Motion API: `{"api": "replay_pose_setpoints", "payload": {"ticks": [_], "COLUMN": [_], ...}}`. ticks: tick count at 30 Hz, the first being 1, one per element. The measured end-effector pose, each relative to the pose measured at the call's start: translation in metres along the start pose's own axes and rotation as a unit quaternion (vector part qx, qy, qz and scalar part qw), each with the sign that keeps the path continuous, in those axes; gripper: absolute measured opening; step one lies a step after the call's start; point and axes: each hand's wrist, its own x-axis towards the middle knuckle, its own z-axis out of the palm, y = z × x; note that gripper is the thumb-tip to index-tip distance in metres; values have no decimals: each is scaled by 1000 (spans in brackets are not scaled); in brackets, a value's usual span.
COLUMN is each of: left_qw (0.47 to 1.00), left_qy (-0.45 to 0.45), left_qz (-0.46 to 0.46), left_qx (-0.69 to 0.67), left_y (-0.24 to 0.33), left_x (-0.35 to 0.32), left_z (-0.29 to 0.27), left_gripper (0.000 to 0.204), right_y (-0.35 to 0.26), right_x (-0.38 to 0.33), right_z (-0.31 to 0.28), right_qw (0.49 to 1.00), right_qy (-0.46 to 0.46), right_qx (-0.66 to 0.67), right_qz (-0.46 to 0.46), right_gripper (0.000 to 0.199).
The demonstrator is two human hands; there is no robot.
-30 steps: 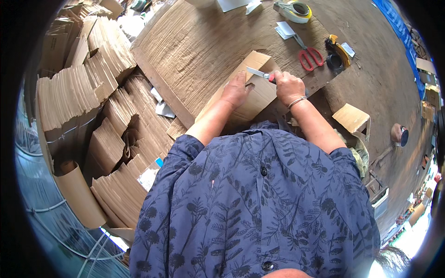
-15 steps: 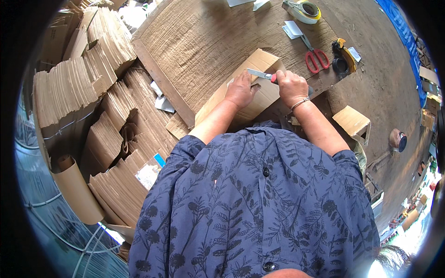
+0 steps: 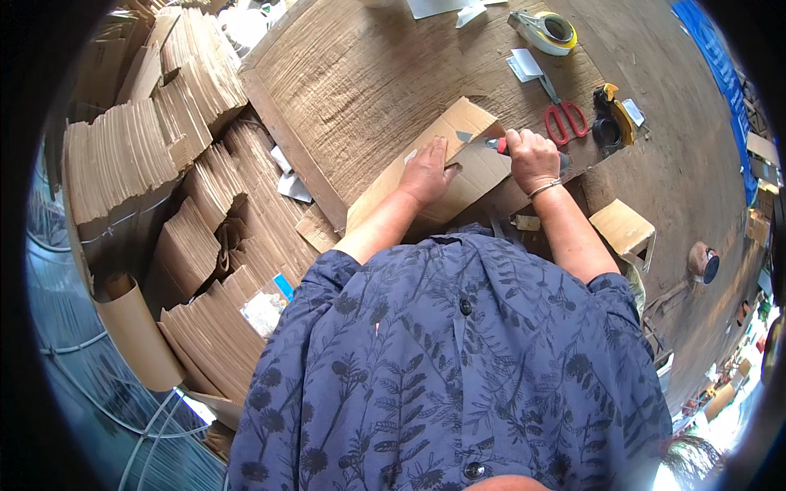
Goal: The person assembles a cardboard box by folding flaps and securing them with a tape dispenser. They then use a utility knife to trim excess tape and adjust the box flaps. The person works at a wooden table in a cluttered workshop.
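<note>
A flat brown cardboard piece [image 3: 455,129] lies on a wooden table [image 3: 360,82]. My left hand [image 3: 426,173] presses flat on the cardboard, fingers spread. My right hand [image 3: 530,157] grips a utility knife [image 3: 494,144] with a red handle, its blade pointing left onto the cardboard near my left fingertips. A bracelet sits on my right wrist.
Red-handled scissors [image 3: 562,114], a yellow tape dispenser [image 3: 612,116], a tape roll [image 3: 547,29] and white paper scraps [image 3: 524,65] lie on the table. Stacks of folded cardboard [image 3: 155,164] fill the left side. A small cardboard box [image 3: 624,229] stands at the right.
My right hand with the knife has drawn nearer along the cardboard. My left hand has shifted slightly and stays pressed on the sheet.
</note>
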Motion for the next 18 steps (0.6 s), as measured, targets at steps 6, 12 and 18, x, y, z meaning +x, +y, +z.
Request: {"api": "replay_pose_setpoints", "payload": {"ticks": [6,12,18], "left_qw": [1000,1000,1000], "left_qy": [-7,-1,22], "left_qz": [-15,-14,8], "left_qx": [7,3,-16], "left_y": [7,0,6], "left_x": [-3,-5,-3], "left_z": [-3,0,-2], "left_gripper": [71,69,67], "right_y": [38,7,79], "right_x": [-11,-22,-18], "right_z": [17,7,15], "right_qw": [999,995,967], "right_qy": [-20,-41,-53], "right_qx": [25,30,220], "right_qz": [32,88,120], "right_gripper": [0,3,24]}}
